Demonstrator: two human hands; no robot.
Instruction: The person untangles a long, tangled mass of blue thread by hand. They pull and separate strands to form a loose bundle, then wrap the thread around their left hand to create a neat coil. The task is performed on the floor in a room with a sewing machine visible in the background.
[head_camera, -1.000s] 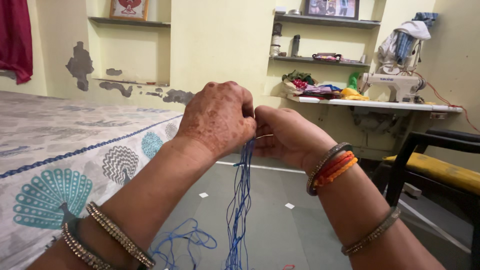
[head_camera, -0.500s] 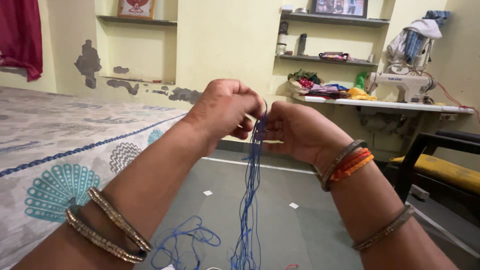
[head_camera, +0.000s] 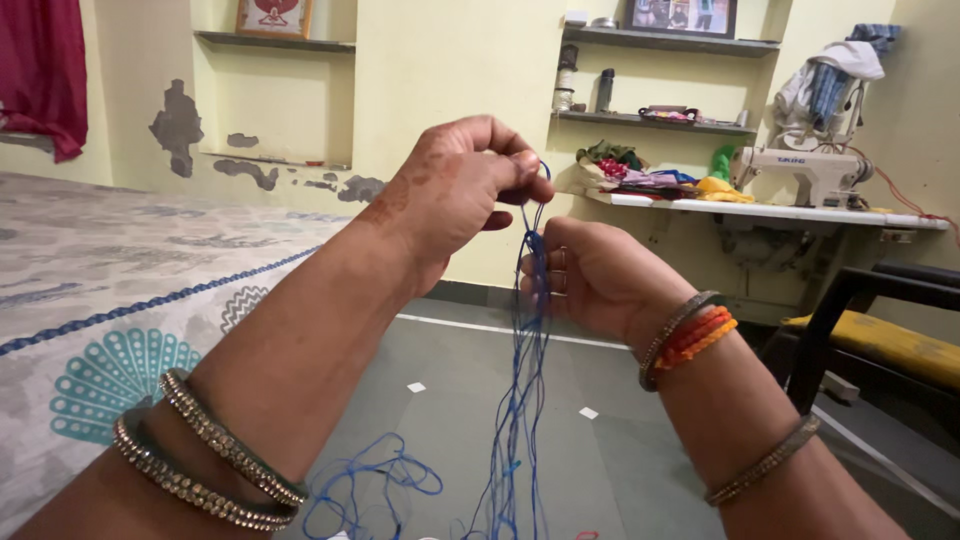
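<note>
The top ends of the blue threads (head_camera: 524, 330) vanish inside the closed fingers of the left hand (head_camera: 455, 190), so how many strands it pinches cannot be told. The right hand (head_camera: 590, 275) shows only its back; its fingertips and its grip on the threads are hidden. The bundle's lower end and the loose loops on the floor (head_camera: 600, 460) run off the bottom edge. Both forearms are cut off there too. The framed pictures (head_camera: 685, 15) on the top shelves are cropped by the upper edge. The chair (head_camera: 880, 330) runs off the right edge.
</note>
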